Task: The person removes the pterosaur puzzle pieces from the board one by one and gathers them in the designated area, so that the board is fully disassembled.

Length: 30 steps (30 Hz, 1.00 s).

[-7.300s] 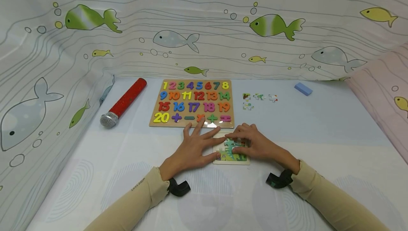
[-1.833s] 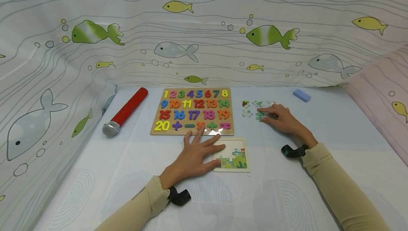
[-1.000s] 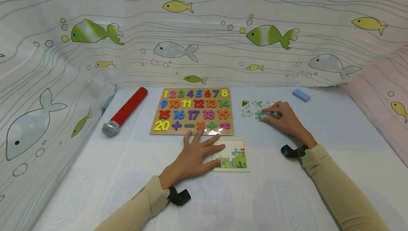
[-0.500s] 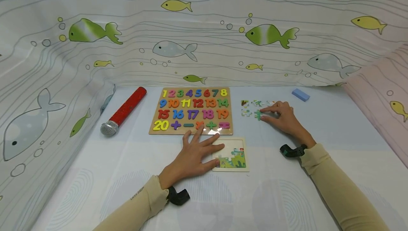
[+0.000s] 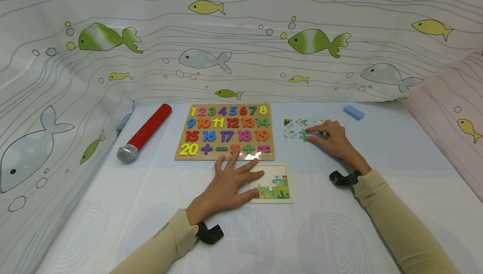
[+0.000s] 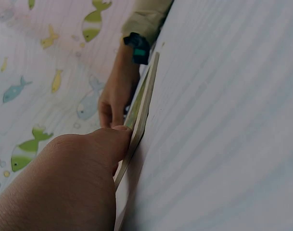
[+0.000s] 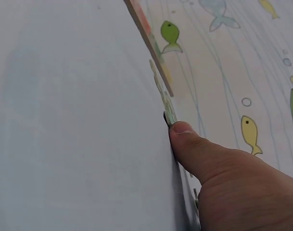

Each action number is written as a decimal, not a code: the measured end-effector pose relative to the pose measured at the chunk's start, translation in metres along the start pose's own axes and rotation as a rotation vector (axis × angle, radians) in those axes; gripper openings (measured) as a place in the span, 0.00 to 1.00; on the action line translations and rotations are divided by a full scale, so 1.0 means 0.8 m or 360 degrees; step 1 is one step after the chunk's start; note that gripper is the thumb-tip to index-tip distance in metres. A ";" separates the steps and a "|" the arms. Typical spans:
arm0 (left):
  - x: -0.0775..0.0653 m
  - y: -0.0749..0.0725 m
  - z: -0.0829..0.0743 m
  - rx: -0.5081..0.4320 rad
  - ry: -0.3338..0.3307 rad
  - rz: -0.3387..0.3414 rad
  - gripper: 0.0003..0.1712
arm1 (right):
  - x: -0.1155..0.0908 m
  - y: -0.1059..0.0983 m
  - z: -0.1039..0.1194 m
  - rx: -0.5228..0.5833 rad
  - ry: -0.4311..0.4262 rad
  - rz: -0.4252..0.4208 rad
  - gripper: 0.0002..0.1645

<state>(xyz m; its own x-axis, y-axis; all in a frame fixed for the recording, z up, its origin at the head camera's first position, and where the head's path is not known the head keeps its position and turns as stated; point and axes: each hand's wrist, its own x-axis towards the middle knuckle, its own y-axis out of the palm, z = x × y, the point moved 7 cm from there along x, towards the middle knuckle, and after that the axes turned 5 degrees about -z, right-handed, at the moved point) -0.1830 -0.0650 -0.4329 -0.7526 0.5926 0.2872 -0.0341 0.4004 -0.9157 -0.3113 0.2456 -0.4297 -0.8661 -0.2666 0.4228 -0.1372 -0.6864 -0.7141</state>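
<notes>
In the head view my left hand (image 5: 223, 188) lies spread, its thumb and a finger resting on the left side of a small jigsaw tray (image 5: 291, 181). Along the bottom and right of that tray sit fitted jigsaw pieces (image 5: 280, 190); bare backing shows in the upper left. Farther right, my right hand (image 5: 337, 140) pinches a green jigsaw piece (image 5: 303, 135) between thumb and finger, at the table surface. Loose jigsaw pieces (image 5: 289, 133) lie beside it in two rows, one partly hidden by the fingers. The right wrist view shows the thumb (image 7: 183, 128) against the piece's edge.
A wooden number board (image 5: 225, 141) lies just beyond the tray, near my left fingertips. At the left is a red microphone (image 5: 148, 128). A blue block (image 5: 353, 112) lies at the back right. A fish-print curtain (image 5: 256, 81) rises behind the table.
From the tray, my right hand has moved right and away to the loose pieces, with the green piece now there and gone from the tray. My left hand has stayed on the tray.
</notes>
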 end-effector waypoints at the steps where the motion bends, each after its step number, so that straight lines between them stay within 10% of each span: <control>1: 0.000 0.000 0.000 0.0000 -0.0003 0.0001 0.31 | 0.000 0.000 0.000 -0.0001 0.0004 0.0001 0.18; 30: -0.001 -0.001 0.000 0.0013 -0.0007 -0.0003 0.31 | 0.002 -0.013 0.009 0.0119 -0.0059 -0.0208 0.19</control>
<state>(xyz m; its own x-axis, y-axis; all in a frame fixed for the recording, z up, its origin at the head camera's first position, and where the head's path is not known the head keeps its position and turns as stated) -0.1821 -0.0654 -0.4326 -0.7553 0.5890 0.2876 -0.0409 0.3956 -0.9175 -0.3078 0.2472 -0.4177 -0.8248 -0.1952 0.5307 -0.2106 -0.7649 -0.6087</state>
